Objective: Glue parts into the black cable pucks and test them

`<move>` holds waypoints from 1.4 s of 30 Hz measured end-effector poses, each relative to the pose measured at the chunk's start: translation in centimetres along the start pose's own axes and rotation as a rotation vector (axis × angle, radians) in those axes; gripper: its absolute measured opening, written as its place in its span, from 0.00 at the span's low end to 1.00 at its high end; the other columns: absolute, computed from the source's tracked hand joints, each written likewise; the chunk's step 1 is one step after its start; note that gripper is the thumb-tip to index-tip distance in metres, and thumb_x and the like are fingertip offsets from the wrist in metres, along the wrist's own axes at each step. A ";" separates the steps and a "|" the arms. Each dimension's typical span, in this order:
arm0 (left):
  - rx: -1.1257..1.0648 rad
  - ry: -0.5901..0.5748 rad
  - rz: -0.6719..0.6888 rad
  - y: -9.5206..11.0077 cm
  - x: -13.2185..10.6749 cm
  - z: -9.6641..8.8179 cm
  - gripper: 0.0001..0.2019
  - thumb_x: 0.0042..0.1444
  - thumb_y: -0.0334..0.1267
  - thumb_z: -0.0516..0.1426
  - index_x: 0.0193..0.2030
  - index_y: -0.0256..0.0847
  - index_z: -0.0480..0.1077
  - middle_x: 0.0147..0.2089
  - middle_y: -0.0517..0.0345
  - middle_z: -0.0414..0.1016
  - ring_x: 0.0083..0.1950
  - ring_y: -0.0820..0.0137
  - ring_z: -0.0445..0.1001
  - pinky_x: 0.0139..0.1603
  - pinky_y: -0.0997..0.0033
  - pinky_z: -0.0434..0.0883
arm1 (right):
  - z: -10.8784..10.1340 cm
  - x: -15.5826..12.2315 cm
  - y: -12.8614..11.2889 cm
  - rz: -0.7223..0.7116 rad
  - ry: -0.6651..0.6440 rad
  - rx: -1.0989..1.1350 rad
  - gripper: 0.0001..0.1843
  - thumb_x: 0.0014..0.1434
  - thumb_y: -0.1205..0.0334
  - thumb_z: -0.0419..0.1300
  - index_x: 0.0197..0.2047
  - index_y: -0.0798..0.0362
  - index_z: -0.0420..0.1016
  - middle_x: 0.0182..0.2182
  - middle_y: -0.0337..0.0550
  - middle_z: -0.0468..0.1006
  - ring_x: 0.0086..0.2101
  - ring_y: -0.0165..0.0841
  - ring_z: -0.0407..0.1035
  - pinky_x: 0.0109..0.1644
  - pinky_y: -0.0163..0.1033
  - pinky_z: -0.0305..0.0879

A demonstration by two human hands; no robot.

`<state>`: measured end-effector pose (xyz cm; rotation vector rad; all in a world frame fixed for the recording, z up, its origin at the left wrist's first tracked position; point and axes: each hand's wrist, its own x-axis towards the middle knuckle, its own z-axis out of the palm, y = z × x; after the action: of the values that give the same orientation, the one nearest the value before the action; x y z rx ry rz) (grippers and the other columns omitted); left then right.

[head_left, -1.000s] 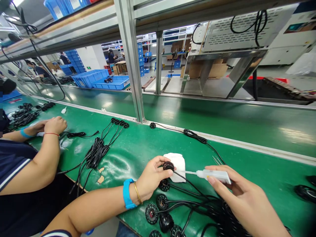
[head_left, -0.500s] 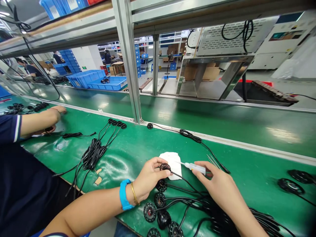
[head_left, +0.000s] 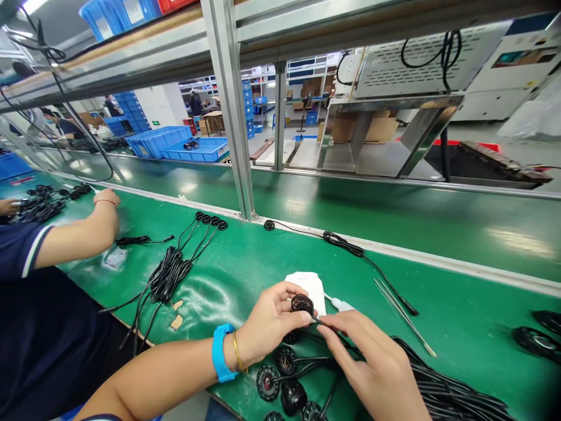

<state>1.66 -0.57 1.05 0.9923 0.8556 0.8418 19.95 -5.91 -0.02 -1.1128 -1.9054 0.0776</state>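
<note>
My left hand [head_left: 269, 321] pinches a small black round part [head_left: 302, 303] between thumb and fingers, lifted just over a white cloth [head_left: 309, 282] on the green belt [head_left: 245, 263]. My right hand [head_left: 368, 362] is closed in a pinch on the thin black cable [head_left: 319, 321] that leaves this part. A white glue applicator [head_left: 339, 304] lies on the belt beside the cloth, just beyond my right fingers. Several more round parts [head_left: 280, 371] with cables lie below my hands.
Metal tweezers [head_left: 405, 318] lie to the right of the cloth. A cable bundle [head_left: 170, 269] and a single cable [head_left: 346, 242] lie further back. A co-worker's arm [head_left: 79, 234] reaches across at the left. An aluminium post [head_left: 234, 128] stands behind, and black discs [head_left: 534, 339] lie at the far right.
My right hand has let go of the white applicator, which now lies by the cloth, and has closed on the part's cable. The co-worker's arm has stretched further along the belt.
</note>
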 end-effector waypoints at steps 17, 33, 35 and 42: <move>-0.004 -0.106 -0.002 -0.2 -0.3 -0.3 0.16 0.50 0.32 0.66 0.47 0.35 0.73 0.45 0.46 0.80 0.45 0.66 0.78 0.47 0.70 0.72 | 0.3 0.0 -1.2 0.049 0.043 0.007 0.04 0.64 0.70 0.59 0.38 0.52 0.70 0.30 0.41 0.72 0.31 0.30 0.69 0.37 0.35 0.66; 0.332 0.005 0.284 0.6 -2.0 0.8 0.15 0.50 0.26 0.59 0.45 0.38 0.77 0.44 0.52 0.81 0.46 0.63 0.78 0.52 0.68 0.73 | 0.8 -0.2 -1.7 0.275 0.072 0.228 0.08 0.63 0.63 0.62 0.31 0.51 0.69 0.27 0.38 0.71 0.28 0.31 0.68 0.31 0.33 0.65; 0.317 -0.001 0.290 0.4 -1.9 0.7 0.16 0.51 0.27 0.61 0.48 0.39 0.77 0.46 0.52 0.81 0.48 0.62 0.78 0.54 0.67 0.73 | 1.0 -0.4 -1.9 0.371 0.063 0.262 0.11 0.63 0.60 0.61 0.29 0.51 0.68 0.26 0.38 0.71 0.28 0.31 0.67 0.31 0.33 0.65; -0.072 -0.069 0.099 -0.2 -0.8 0.3 0.21 0.49 0.34 0.67 0.51 0.41 0.75 0.45 0.51 0.81 0.48 0.63 0.77 0.53 0.65 0.71 | 0.0 0.4 -1.0 0.470 -0.161 0.339 0.15 0.66 0.51 0.57 0.33 0.51 0.74 0.32 0.42 0.77 0.32 0.33 0.72 0.37 0.35 0.70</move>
<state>1.64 -1.41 1.09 1.0014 0.7169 0.9113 19.24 -6.18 0.70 -1.3200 -1.6477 0.7432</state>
